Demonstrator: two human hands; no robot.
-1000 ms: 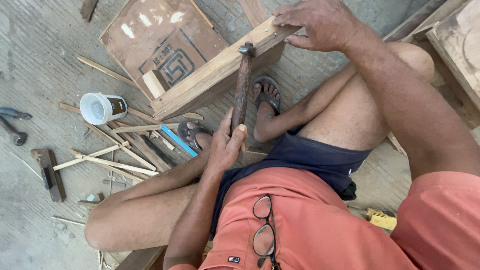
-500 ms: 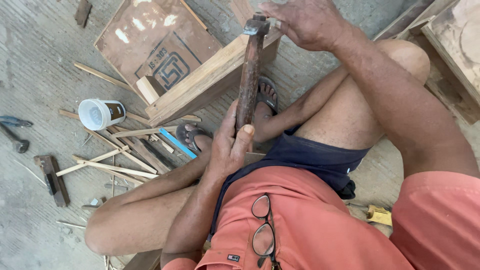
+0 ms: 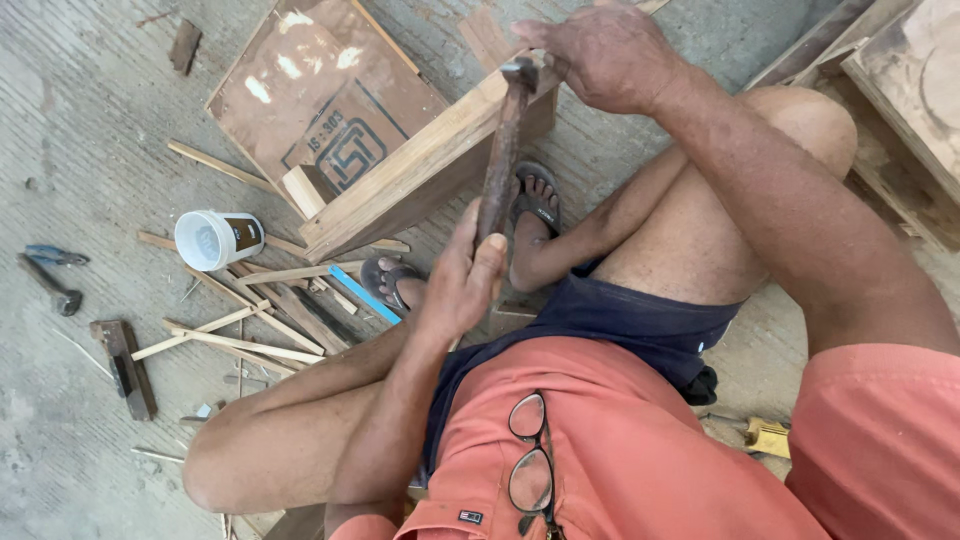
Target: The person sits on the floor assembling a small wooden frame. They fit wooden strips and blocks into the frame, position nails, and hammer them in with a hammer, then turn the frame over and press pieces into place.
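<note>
Flanking left hand (image 3: 462, 285): white cup (image 3: 215, 240), wood strips (image 3: 240, 335).

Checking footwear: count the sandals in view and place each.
2. One sandal is on the foot just right of the hammer handle; the other sandal is on the foot beside the blue strip, left of the left hand. None seem hidden.

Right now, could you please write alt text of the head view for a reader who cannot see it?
A seated person's left hand holds a hammer by its handle, head against a wooden box frame that the right hand steadies. A white cup, wood strips and pliers lie on the concrete floor.
</note>
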